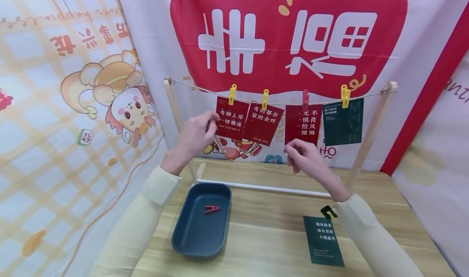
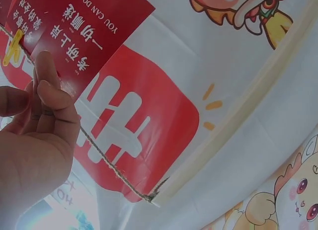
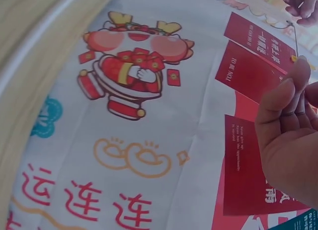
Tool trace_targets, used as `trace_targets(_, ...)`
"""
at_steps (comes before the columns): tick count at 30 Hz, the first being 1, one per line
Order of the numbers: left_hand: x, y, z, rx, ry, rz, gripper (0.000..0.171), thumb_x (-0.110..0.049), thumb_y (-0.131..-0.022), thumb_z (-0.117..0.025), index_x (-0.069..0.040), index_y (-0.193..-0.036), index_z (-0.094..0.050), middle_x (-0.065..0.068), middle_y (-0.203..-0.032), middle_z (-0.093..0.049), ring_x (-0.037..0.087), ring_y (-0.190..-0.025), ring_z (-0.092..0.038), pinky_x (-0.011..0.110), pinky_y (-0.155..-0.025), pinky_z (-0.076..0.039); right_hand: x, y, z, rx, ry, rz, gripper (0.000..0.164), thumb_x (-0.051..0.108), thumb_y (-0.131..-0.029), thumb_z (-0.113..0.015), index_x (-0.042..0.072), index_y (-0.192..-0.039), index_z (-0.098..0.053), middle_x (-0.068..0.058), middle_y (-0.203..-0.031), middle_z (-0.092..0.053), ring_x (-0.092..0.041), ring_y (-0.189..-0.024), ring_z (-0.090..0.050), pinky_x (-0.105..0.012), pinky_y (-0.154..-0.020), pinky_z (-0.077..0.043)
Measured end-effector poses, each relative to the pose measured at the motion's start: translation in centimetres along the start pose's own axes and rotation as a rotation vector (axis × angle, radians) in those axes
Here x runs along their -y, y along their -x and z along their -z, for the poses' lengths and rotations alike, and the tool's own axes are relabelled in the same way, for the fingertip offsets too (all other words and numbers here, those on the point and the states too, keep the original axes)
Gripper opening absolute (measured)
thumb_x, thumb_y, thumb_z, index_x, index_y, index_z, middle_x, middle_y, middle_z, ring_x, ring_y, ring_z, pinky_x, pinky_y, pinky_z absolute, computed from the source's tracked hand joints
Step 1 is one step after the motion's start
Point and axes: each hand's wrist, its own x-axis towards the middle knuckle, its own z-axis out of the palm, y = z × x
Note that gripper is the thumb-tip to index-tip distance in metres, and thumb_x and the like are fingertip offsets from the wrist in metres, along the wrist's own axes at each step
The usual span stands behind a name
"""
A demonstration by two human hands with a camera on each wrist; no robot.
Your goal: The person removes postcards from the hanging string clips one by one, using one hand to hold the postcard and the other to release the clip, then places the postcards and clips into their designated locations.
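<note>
Four cards hang by small clothespins from a twine line (image 1: 205, 90). My left hand (image 1: 196, 134) is at the left edge of the leftmost red card (image 1: 231, 132), fingers loosely bent and holding nothing. Beside that card hangs a tilted second red card (image 1: 261, 126); yellow clothespins (image 1: 265, 100) grip both. My right hand (image 1: 307, 159), fingers also loosely bent and empty, is in front of the lower edge of the third red card (image 1: 294, 124), which hangs from a red clothespin (image 1: 305, 98). At the right a dark green card (image 1: 342, 126) hangs from yellow clothespins (image 1: 345, 96).
A dark blue tray (image 1: 201, 250) stands at the left of the wooden table, with one red clothespin (image 1: 211, 209) inside. Another green card (image 1: 322, 244) lies near my right sleeve (image 1: 370, 228). Wooden posts (image 1: 370, 134) hold the twine before a printed cloth backdrop (image 1: 278, 36).
</note>
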Motion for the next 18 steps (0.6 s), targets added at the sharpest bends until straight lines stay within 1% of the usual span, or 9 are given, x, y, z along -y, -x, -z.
trace_targets(3, -0.4, -0.5, 0.3, 0.004, 0.010, 0.007, 0.022, -0.021, -0.099, -0.053, -0.008, -0.113, -0.064, 0.010, -0.111, -0.072, 0.020, -0.087, -0.069, 0.035, -0.076, -0.060, -0.1, -1.0, -0.2, 0.004, -0.036, 0.004, 0.027, 0.036, -0.099, -0.056, 0.013, -0.111, -0.061, -0.013, -0.082, -0.067, -0.034, -0.063, -0.064, -0.032, -0.058, -0.058)
trace_targets(4, -0.5, -0.8, 0.3, -0.003, 0.012, 0.005, 0.022, -0.021, -0.099, -0.053, -0.008, -0.113, -0.064, 0.010, -0.110, -0.072, 0.020, -0.087, -0.069, 0.035, -0.077, -0.060, 0.0, -1.3, -0.3, 0.011, -0.044, 0.007, 0.029, 0.039, -0.099, -0.056, 0.013, -0.112, -0.061, -0.012, -0.083, -0.067, -0.035, -0.064, -0.064, -0.032, -0.059, -0.058)
trace_targets(6, -0.5, -1.3, 0.4, -0.022, 0.017, -0.004, 0.021, -0.018, -0.098, -0.053, -0.006, -0.112, -0.065, 0.011, -0.108, -0.071, 0.021, -0.086, -0.067, 0.035, -0.076, -0.059, 0.2, -1.8, -0.4, 0.030, -0.060, 0.011, 0.033, 0.043, -0.097, -0.057, 0.015, -0.114, -0.060, -0.014, -0.085, -0.068, -0.035, -0.064, -0.065, -0.033, -0.059, -0.058)
trace_targets(9, -0.6, -2.2, 0.5, -0.072, 0.030, -0.020, 0.019, -0.013, -0.098, -0.054, -0.005, -0.109, -0.065, 0.013, -0.104, -0.070, 0.022, -0.084, -0.064, 0.036, -0.076, -0.059, 0.7, -2.6, -0.8, 0.056, -0.062, 0.020, 0.040, 0.048, -0.096, -0.057, 0.014, -0.118, -0.060, -0.016, -0.088, -0.068, -0.033, -0.063, -0.065, -0.034, -0.059, -0.058)
trace_targets(11, -0.6, -2.7, 0.6, -0.110, 0.043, -0.022, 0.018, -0.013, -0.097, -0.055, -0.005, -0.110, -0.064, 0.013, -0.104, -0.069, 0.021, -0.085, -0.064, 0.036, -0.078, -0.059, 1.1, -3.1, -1.1, 0.066, -0.062, 0.022, 0.043, 0.047, -0.097, -0.056, 0.012, -0.122, -0.059, -0.018, -0.090, -0.068, -0.033, -0.063, -0.064, -0.034, -0.059, -0.058)
trace_targets(13, -0.7, -3.2, 0.7, -0.142, 0.058, -0.022, 0.019, -0.013, -0.096, -0.057, -0.005, -0.113, -0.063, 0.012, -0.107, -0.068, 0.020, -0.087, -0.063, 0.035, -0.079, -0.059, 1.4, -3.7, -1.4, 0.073, -0.061, 0.021, 0.041, 0.043, -0.098, -0.056, 0.011, -0.125, -0.058, -0.017, -0.090, -0.069, -0.036, -0.063, -0.064, -0.034, -0.059, -0.058)
trace_targets(15, -0.8, -3.6, 0.7, -0.163, 0.071, -0.014, 0.022, -0.015, -0.096, -0.058, -0.006, -0.117, -0.060, 0.011, -0.111, -0.066, 0.018, -0.088, -0.063, 0.034, -0.080, -0.059, 1.6, -4.3, -1.7, 0.086, -0.065, 0.020, 0.038, 0.038, -0.099, -0.055, 0.011, -0.126, -0.058, -0.019, -0.091, -0.069, -0.040, -0.065, -0.064, -0.035, -0.059, -0.058)
trace_targets(17, -0.9, -4.1, 0.7, -0.177, 0.077, -0.003, 0.027, -0.019, -0.097, -0.058, -0.008, -0.122, -0.059, 0.011, -0.116, -0.064, 0.018, -0.090, -0.064, 0.033, -0.081, -0.059, 1.7, -4.8, -2.0, 0.098, -0.068, 0.022, 0.036, 0.034, -0.100, -0.055, 0.011, -0.128, -0.057, -0.020, -0.092, -0.069, -0.042, -0.065, -0.064, -0.036, -0.059, -0.058)
trace_targets(18, -1.0, -4.3, 0.7, -0.183, 0.076, 0.002, 0.031, -0.021, -0.097, -0.057, -0.008, -0.125, -0.058, 0.011, -0.120, -0.062, 0.018, -0.093, -0.064, 0.032, -0.083, -0.059, 1.8, -5.0, -2.1, 0.106, -0.070, 0.024, 0.036, 0.033, -0.100, -0.054, 0.011, -0.129, -0.056, -0.020, -0.092, -0.069, -0.042, -0.065, -0.064, -0.037, -0.059, -0.058)
